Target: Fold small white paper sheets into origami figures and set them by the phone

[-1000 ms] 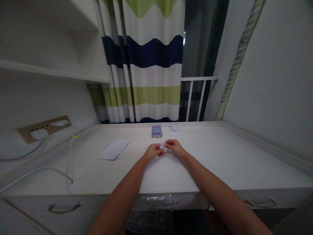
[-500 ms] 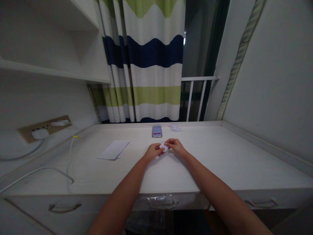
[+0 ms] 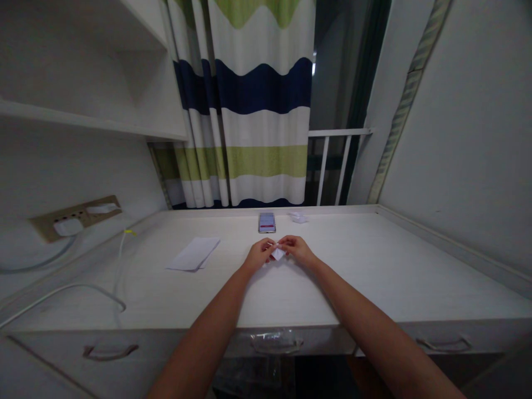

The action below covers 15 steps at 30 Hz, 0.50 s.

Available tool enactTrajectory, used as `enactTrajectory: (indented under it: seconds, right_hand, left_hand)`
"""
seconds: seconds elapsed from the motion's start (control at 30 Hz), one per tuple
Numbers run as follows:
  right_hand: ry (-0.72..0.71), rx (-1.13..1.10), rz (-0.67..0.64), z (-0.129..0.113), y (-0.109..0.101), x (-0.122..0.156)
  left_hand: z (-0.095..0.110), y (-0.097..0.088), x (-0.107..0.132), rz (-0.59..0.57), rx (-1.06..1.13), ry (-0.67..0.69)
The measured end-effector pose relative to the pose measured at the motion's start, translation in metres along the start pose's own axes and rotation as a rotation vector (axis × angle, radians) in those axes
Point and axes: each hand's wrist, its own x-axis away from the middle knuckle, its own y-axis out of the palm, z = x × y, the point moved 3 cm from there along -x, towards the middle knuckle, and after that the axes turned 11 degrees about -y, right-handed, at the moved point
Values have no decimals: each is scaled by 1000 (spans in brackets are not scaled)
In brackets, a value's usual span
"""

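A small piece of folded white paper (image 3: pixel 278 254) is pinched between both hands above the middle of the desk. Its lower tip points toward me, and the fingers cover its upper part. My left hand (image 3: pixel 260 253) is closed on the paper's left side, thumb on top. On the right side, my right hand (image 3: pixel 296 249) grips it with thumb and fingertips near its upper edge. Just beyond the hands lies a phone (image 3: pixel 266 223) with its screen lit. Some folded white paper pieces (image 3: pixel 298 217) rest to the right of the phone.
White paper sheets (image 3: pixel 193 254) lie left of my hands on the white desk (image 3: pixel 394 266). A white cable (image 3: pixel 89 286) crosses the desk's left side, near a wall socket panel (image 3: pixel 75 219). A striped curtain (image 3: pixel 266 133) hangs behind the desk, and a shelf (image 3: pixel 95 124) juts out at upper left.
The paper has turned, so its pointed lower tip now shows between the hands. Both hands have shifted slightly and their fingers have come closer together at its upper edge.
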Motion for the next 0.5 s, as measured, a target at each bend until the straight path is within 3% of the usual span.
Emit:
enactTrajectory:
  seconds: [0.5]
  right_hand:
    - [-63, 56, 17, -6, 0, 0]
  left_hand:
    - [5, -1, 4, 28, 22, 26]
